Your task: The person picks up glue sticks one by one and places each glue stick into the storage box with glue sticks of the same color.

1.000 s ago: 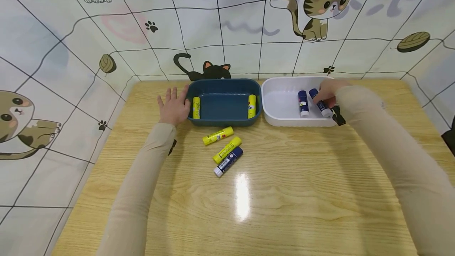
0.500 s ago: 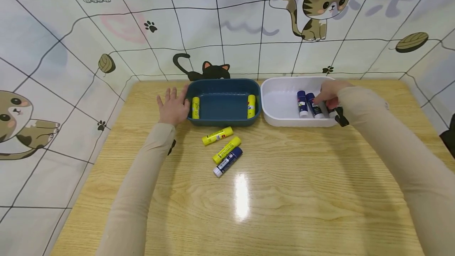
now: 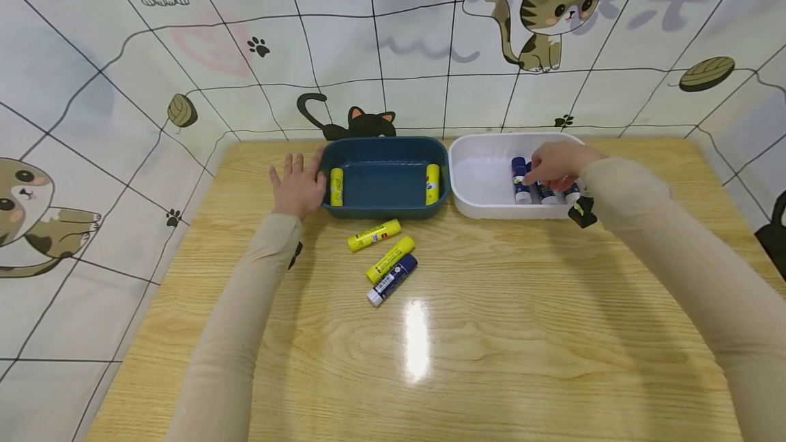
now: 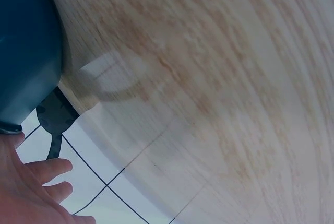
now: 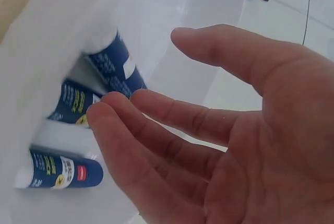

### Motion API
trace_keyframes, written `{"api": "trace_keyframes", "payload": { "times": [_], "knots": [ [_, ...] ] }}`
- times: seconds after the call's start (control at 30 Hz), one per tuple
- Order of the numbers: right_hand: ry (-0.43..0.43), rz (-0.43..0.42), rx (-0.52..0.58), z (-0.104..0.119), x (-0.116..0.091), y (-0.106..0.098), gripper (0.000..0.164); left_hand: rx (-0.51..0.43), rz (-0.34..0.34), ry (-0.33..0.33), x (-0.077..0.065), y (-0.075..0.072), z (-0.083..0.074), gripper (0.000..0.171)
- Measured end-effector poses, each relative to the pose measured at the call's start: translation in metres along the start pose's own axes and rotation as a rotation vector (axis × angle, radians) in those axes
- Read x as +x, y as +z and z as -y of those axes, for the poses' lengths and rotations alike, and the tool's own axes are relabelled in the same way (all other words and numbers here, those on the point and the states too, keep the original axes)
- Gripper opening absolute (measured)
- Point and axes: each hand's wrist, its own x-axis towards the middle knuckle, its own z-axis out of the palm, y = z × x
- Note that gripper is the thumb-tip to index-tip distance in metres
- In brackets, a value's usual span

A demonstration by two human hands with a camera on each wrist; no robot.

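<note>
Two trays stood side by side along the back edge of a wooden desk (image 3: 491, 340), a dark blue tray (image 3: 385, 212) left of the middle and a white tray (image 3: 491, 211) nearer the back right corner; a person's left hand (image 3: 297, 186) lay spread at the blue tray's left end, touching it; the right hand (image 3: 557, 162) was spread above the white tray, thumb well apart from loosely bent fingers; whether its fingertips touched anything could not be told.

Beneath it, in the white tray's right half, lay three navy glue sticks with white ends: a left stick (image 3: 520, 181), a middle stick (image 3: 546, 194) and a right stick (image 3: 572, 192), partly hidden; the blue tray held one yellow stick (image 3: 336, 187) at its left end and another yellow stick (image 3: 432, 184) at its right; between that tray and the desk's front edge lay an upper loose yellow stick (image 3: 374, 235), a lower loose yellow stick (image 3: 390, 260) and, just beside that, a loose navy stick (image 3: 392, 280), all slanted.
</note>
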Motion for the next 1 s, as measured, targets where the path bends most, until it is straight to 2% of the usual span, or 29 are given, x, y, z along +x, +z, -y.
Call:
{"api": "trace_keyframes", "payload": {
  "times": [0.17, 0.47, 1.0],
  "knots": [
    [-0.045, -0.039, -0.027, 0.004, -0.004, 0.007, 0.032, -0.004, -0.003, -0.002, 0.0, 0.0, 0.0, 0.056],
    [-0.129, -0.18, -0.141, 0.021, -0.014, 0.021, 0.025, -0.011, 0.007, 0.0, 0.0, 0.0, 0.0, 0.057],
    [-0.2, -0.255, -0.178, 0.066, -0.037, 0.04, 0.026, -0.027, 0.004, 0.003, -0.002, -0.002, -0.002, 0.056]
  ]
}}
